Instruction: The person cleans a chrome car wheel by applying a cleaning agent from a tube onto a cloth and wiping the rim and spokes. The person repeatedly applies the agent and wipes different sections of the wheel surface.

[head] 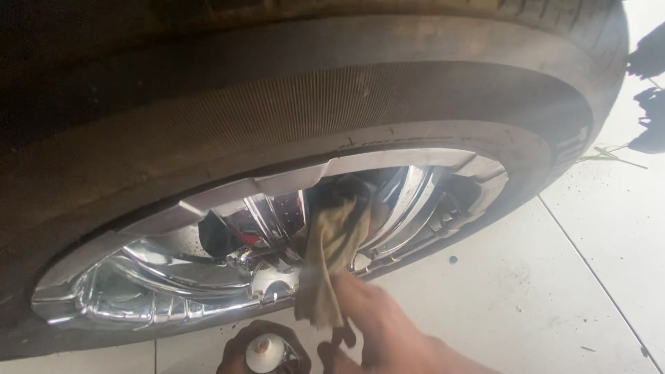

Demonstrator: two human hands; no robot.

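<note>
Right now your right hand (388, 325) comes in from the near edge and pinches a yellowish cloth (332, 256), fingers closed on its lower end. The cloth runs up from your fingers and presses into the chrome wheel (208, 277), between its shiny spokes, right of the hub. Around the wheel curves the dusty black tyre (291, 104), filling the far and left of the view. Your left hand (239, 353) sits at the near edge, just left of the right one, wrapped around a spray can (267, 352) whose white nozzle faces up. Pale floor tiles (540, 291) spread to the right, speckled with dirt.
</note>
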